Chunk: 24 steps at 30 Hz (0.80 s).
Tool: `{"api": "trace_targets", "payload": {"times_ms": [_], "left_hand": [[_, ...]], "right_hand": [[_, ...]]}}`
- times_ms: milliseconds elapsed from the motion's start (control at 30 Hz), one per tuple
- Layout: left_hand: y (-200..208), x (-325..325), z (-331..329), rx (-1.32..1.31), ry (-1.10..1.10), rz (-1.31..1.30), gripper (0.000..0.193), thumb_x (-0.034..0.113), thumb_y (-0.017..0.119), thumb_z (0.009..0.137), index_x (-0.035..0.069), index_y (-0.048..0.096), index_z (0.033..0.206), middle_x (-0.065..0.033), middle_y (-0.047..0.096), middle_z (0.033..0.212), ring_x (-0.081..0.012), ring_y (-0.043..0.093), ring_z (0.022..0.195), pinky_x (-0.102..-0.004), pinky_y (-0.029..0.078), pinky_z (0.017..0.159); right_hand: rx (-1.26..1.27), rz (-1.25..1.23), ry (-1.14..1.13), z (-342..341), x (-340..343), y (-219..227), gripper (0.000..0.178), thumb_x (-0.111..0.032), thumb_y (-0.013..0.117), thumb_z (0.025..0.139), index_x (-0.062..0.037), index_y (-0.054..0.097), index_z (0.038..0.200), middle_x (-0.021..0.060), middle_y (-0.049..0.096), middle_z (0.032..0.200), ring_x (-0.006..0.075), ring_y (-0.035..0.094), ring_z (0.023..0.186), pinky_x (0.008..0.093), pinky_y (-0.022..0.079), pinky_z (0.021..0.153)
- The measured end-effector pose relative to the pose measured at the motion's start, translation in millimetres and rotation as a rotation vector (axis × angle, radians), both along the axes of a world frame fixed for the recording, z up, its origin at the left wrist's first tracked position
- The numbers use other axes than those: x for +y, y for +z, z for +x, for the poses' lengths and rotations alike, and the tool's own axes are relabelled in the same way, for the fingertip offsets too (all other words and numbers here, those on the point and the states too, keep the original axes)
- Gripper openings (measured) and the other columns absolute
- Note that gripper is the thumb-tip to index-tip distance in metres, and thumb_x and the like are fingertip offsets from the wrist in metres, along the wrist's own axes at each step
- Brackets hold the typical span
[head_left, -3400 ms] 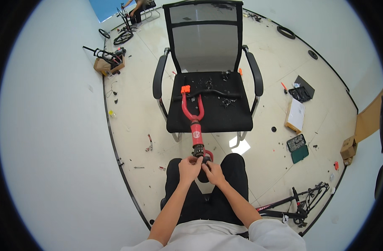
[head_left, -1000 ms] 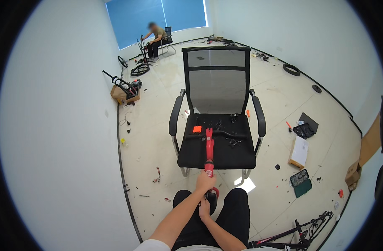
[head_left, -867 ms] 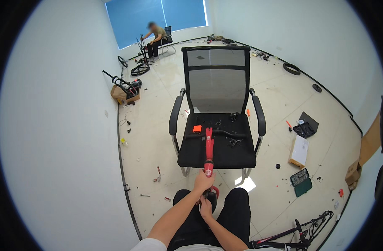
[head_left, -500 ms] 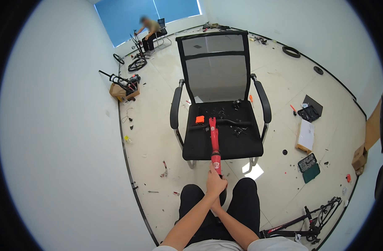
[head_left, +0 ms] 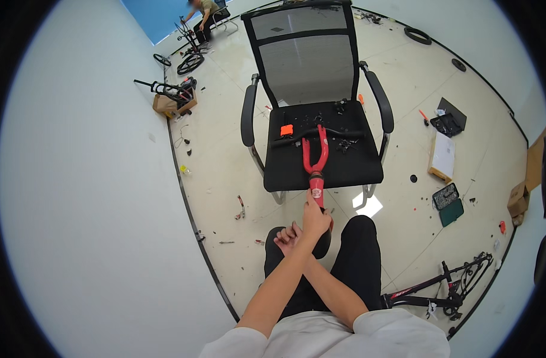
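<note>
A red children's bike frame [head_left: 317,188] with a red fork [head_left: 311,160] stretches from my lap toward the chair. My left hand [head_left: 316,219] is closed around it, just behind the black headset ring. The fork's two legs reach over the black chair seat [head_left: 285,173], across a black handlebar [head_left: 344,135]. Crossed under my left forearm, my right hand [head_left: 289,237] is beside my left knee, fingers apart and nothing in it. My left hand and arm hide the frame's rear part.
On the seat lie an orange block [head_left: 286,130] and several small dark parts [head_left: 345,145]. A dark bike frame [head_left: 422,295] lies at my right, near a green case [head_left: 451,212] and a white box [head_left: 442,156]. Far left, a person [head_left: 205,15] sits by a bike.
The fork has turned, so both legs now show spread apart. My right hand has come off the frame and moved left with its fingers opened. The view has tilted downward.
</note>
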<state>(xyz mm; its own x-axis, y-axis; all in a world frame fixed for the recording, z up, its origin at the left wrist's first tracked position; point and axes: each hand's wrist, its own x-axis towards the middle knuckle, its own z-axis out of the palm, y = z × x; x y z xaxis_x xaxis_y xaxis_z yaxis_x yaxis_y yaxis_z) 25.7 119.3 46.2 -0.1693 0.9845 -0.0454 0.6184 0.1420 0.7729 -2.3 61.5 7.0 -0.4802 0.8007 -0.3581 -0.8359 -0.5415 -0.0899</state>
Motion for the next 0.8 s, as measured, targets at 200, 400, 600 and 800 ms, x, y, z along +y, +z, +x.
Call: {"api": "trace_targets", "payload": {"times_ms": [200,400,600,800], "left_hand": [[-2,7,-3,0.012,-0.002,-0.052,0.085,0.008,0.069,0.072,0.003,0.016,0.138,-0.0303,0.052,0.107,-0.0453,0.054,0.099,-0.0463,0.044,0.085],[0,15,-5,-0.055,-0.029,-0.067,0.084,0.007,0.068,0.072,0.001,0.016,0.138,-0.0293,0.053,0.104,-0.0437,0.056,0.097,-0.0447,0.044,0.085],[6,3,-17,-0.036,0.057,-0.136,0.074,0.032,0.074,0.071,0.000,0.038,0.126,-0.0246,0.060,0.106,-0.0377,0.060,0.099,-0.0413,0.046,0.086],[12,-28,-26,0.015,-0.040,-0.125,0.054,0.044,0.065,0.078,-0.001,0.054,0.107,-0.0198,0.064,0.087,-0.0324,0.065,0.080,-0.0381,0.049,0.071]], "right_hand": [[0.224,0.022,0.000,0,2,3,0.046,-0.036,0.042,0.098,-0.0122,0.035,0.058,0.0013,0.038,0.057,0.0196,0.048,0.075,0.0351,0.043,0.074],[0.316,0.085,0.010,1,5,6,0.044,-0.037,0.042,0.097,-0.0121,0.038,0.061,0.0010,0.040,0.061,0.0195,0.049,0.081,0.0355,0.043,0.075],[0.062,0.320,-0.035,11,-4,-44,0.019,-0.023,0.049,0.094,-0.0073,0.044,0.105,0.0073,0.056,0.082,0.0242,0.056,0.087,0.0377,0.047,0.079],[-0.589,0.676,0.004,12,-14,-69,0.029,-0.020,0.053,0.091,-0.0045,0.046,0.114,0.0091,0.061,0.091,0.0213,0.060,0.084,0.0338,0.049,0.076]]}}
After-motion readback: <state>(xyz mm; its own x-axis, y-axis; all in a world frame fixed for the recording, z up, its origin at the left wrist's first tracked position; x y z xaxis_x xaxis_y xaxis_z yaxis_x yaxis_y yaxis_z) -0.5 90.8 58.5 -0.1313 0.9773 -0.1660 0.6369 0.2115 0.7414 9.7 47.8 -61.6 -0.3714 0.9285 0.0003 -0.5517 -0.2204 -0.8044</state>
